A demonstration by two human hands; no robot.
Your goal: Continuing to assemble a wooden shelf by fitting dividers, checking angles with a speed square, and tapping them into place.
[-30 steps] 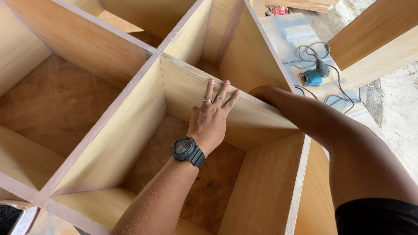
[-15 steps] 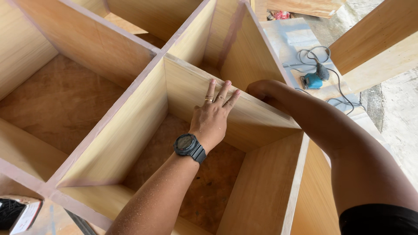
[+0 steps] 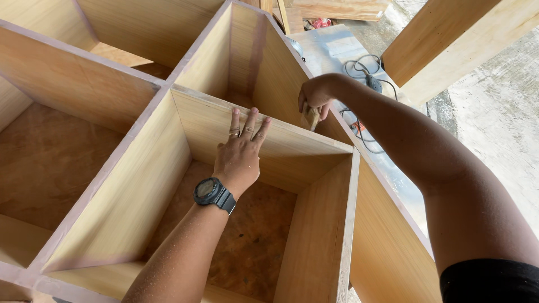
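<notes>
Here a big plywood shelf unit point(image 3: 140, 168) of square compartments lies over a grey concrete floor point(image 3: 499, 118). The left hand point(image 3: 240, 151), fingers straight and together, presses flat on a smooth divider point(image 3: 292, 148). The right hand point(image 3: 314, 96) grips a small sanding block point(image 3: 310, 118) against the neighbouring compartment's wall.

Plywood shelving carcass point(image 3: 135, 185), open compartments, lying on its back on concrete floor point(image 3: 499, 118). Beside it: corded power tool point(image 3: 368, 84), loose boards point(image 3: 449, 39).

Head camera looks steeply down (close) into a wooden shelf unit point(image 3: 168, 95).
</notes>
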